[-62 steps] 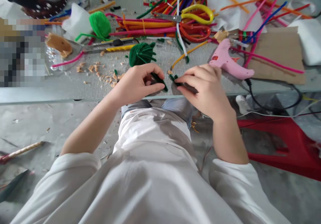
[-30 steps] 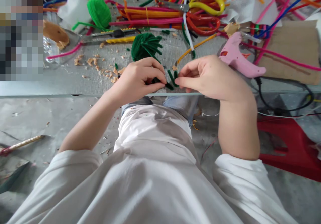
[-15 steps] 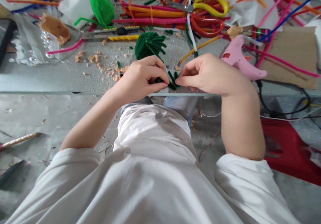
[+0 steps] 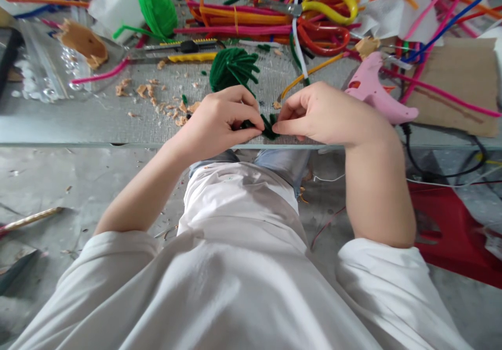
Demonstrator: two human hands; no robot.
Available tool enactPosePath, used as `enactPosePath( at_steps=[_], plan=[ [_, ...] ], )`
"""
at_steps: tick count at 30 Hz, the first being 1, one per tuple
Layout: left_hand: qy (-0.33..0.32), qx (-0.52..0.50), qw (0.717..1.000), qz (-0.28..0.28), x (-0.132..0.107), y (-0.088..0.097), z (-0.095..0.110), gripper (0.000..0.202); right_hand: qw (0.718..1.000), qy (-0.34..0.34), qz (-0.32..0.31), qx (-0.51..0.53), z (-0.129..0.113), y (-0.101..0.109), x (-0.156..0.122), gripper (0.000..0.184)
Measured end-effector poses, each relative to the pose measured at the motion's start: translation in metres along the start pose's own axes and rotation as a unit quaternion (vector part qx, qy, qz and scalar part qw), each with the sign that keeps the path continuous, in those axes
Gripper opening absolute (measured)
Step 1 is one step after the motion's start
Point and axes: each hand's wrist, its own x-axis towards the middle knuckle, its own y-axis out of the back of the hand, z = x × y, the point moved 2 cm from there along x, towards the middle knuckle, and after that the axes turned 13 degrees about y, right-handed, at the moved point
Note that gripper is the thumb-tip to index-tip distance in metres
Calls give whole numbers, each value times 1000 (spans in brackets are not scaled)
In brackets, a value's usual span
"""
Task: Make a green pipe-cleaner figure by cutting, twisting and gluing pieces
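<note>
Short dark green pipe cleaner pieces (image 4: 269, 128) sit between my fingertips, close above the table's front edge. My left hand (image 4: 235, 117) is closed, thumb and index finger pinching one end of the green pipe cleaner. From the other side, my right hand (image 4: 309, 114) pinches the same green piece with thumb and index finger. Part of it is hidden behind my fingers. Just beyond my left hand lies a dark green pipe cleaner bundle (image 4: 231, 70) with splayed ends. A pink hot glue gun (image 4: 376, 91) rests to the right of my right hand.
Scissors with yellow handles (image 4: 333, 4) and orange-red scissors handles (image 4: 325, 38) lie across bundled pipe cleaners (image 4: 235, 18). A yellow utility knife (image 4: 192, 57), bright green bundle (image 4: 159, 12), bagged beads (image 4: 43, 72) and wood shavings (image 4: 147, 91) are leftward. Cardboard (image 4: 458, 88) lies right.
The upright green ends between my fingertips have drawn closer together and lower. My right fingertips have shifted slightly left; both hands keep their pinch.
</note>
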Motion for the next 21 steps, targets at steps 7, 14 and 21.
enactPosePath(
  at_steps=[7, 14, 21],
  plan=[
    [-3, 18, 1000, 6, -3, 0, 2, 16, 1000, 1, 3, -15, 1, -1, 0, 16],
    [-6, 97, 995, 12, -13, 6, 10, 18, 999, 9, 13, -37, 0, -3, 0, 25],
    [-31, 115, 993, 17, -11, 4, 16, 19, 998, 9, 62, 9, -1, -2, -13, 18]
  ],
)
